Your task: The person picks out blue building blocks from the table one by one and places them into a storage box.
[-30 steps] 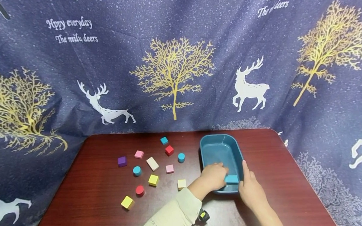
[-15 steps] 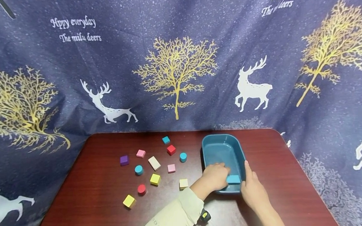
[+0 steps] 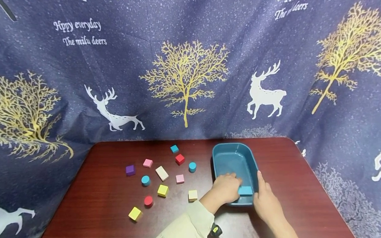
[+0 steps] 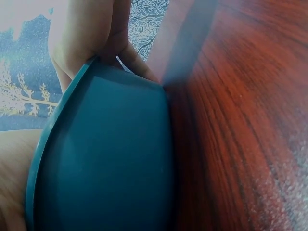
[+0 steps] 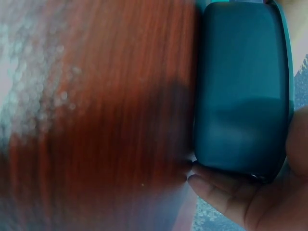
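A blue-green tray [image 3: 228,148] stands on the right part of the table, with a light-blue block [image 3: 246,190] lying at its near end. My left hand [image 3: 226,187] reaches over the tray's left rim, fingers curled at the block's left end; the fingertips are mostly hidden. At the right side, my right hand [image 3: 267,202] grips the tray wall. In the right wrist view that right hand [image 5: 269,202] has its thumb near the rim and its fingers low along the outer wall. The left wrist view shows the tray's outer wall [image 4: 110,154] between both hands.
Left of the tray, several blocks are scattered on the brown table [image 3: 90,199]. A cream cube [image 3: 192,195] is nearest the left wrist, with a pink block [image 3: 180,179] and a blue cylinder [image 3: 192,167] beyond. A patterned dark-blue cloth [image 3: 123,67] hangs behind the table.
The head view has shifted slightly. Both hands, the tray and the blocks keep their places.
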The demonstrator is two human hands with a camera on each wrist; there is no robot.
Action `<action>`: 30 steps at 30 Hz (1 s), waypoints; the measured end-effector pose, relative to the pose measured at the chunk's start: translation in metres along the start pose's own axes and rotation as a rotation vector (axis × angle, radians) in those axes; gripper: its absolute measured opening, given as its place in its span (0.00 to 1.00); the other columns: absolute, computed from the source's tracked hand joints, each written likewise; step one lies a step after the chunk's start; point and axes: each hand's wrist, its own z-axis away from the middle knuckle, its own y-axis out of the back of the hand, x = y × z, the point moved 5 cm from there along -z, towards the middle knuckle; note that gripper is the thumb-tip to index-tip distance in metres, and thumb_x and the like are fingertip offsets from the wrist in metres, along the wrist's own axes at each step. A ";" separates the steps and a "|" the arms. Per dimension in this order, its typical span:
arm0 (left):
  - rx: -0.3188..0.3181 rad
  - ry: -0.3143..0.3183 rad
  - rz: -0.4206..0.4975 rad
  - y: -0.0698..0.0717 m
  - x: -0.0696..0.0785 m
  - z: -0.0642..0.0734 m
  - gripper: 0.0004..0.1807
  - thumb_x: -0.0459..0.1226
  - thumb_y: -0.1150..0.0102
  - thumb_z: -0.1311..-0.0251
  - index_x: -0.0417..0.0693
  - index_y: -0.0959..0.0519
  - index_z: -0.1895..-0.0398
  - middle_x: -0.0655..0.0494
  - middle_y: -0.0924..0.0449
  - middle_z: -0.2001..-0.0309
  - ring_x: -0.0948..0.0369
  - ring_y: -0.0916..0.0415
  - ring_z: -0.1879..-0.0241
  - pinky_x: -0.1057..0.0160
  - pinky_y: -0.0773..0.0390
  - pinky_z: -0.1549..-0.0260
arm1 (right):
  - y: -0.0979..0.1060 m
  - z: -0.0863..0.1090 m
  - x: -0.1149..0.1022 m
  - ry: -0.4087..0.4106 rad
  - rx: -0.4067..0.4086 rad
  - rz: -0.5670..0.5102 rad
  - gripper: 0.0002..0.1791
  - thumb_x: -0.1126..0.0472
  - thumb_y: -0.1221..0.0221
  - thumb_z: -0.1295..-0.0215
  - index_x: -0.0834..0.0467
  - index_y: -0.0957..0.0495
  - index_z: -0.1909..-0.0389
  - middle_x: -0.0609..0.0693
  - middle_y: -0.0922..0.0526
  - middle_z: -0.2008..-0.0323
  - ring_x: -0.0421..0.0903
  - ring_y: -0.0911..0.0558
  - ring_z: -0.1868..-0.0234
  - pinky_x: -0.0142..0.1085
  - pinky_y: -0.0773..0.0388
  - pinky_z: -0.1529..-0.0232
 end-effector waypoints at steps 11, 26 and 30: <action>0.013 0.003 0.002 -0.006 0.000 -0.001 0.17 0.56 0.28 0.49 0.72 0.19 0.56 0.65 0.23 0.57 0.64 0.26 0.57 0.64 0.23 0.63 | 0.000 0.001 -0.001 -0.012 -0.007 0.005 0.39 0.66 0.54 0.31 0.65 0.56 0.21 0.77 0.32 0.38 0.68 0.17 0.56 0.62 0.20 0.55; 0.076 -0.014 0.022 0.000 -0.001 0.000 0.23 0.61 0.31 0.48 0.70 0.18 0.49 0.63 0.25 0.52 0.64 0.30 0.53 0.64 0.24 0.58 | 0.001 0.000 -0.002 0.002 -0.004 0.007 0.39 0.66 0.55 0.31 0.67 0.57 0.21 0.78 0.31 0.39 0.70 0.18 0.53 0.61 0.19 0.55; 0.088 -0.026 0.066 0.000 -0.003 0.000 0.29 0.62 0.34 0.44 0.70 0.22 0.39 0.64 0.26 0.42 0.64 0.29 0.43 0.63 0.23 0.47 | 0.001 -0.001 -0.002 0.001 -0.013 0.013 0.39 0.66 0.56 0.31 0.66 0.57 0.21 0.78 0.31 0.39 0.68 0.17 0.56 0.61 0.19 0.57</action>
